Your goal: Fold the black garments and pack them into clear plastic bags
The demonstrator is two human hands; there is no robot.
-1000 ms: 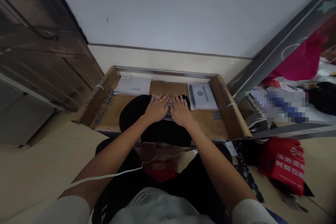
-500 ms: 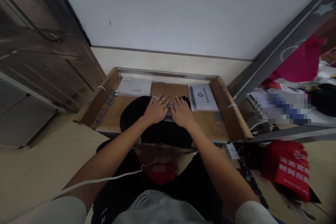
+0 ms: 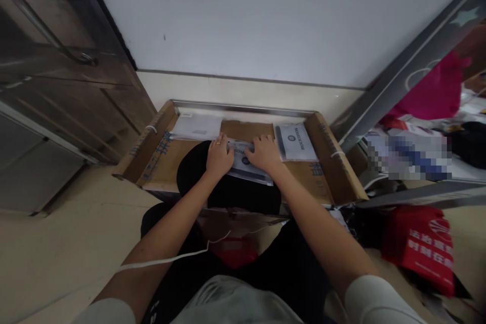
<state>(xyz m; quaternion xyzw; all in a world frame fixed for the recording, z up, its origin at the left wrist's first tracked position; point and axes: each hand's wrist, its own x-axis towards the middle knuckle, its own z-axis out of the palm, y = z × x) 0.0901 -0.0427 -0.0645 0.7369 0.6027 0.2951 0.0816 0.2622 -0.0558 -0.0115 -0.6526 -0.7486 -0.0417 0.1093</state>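
My left hand (image 3: 219, 154) and my right hand (image 3: 265, 153) press flat, fingers spread, on a clear plastic packet (image 3: 246, 164) with dark cloth and a printed label inside. The packet lies over a black garment (image 3: 197, 169) spread on a cardboard-lined tray (image 3: 159, 154). The left hand wears a ring. Both hands sit at the packet's far edge, a hand's width apart. A white packet (image 3: 196, 126) lies at the tray's back left, and a labelled packet (image 3: 296, 142) at the back right.
The cardboard side walls (image 3: 332, 159) of the tray stand up at left and right. Dark wooden doors (image 3: 64, 76) rise on the left, a white wall behind. Red bags (image 3: 421, 245) lie on the floor right, clutter beyond a metal rail (image 3: 413, 55). A white cable (image 3: 167, 260) crosses my lap.
My hands have slid apart along the packet, uncovering its label between them. The view has shifted slightly.
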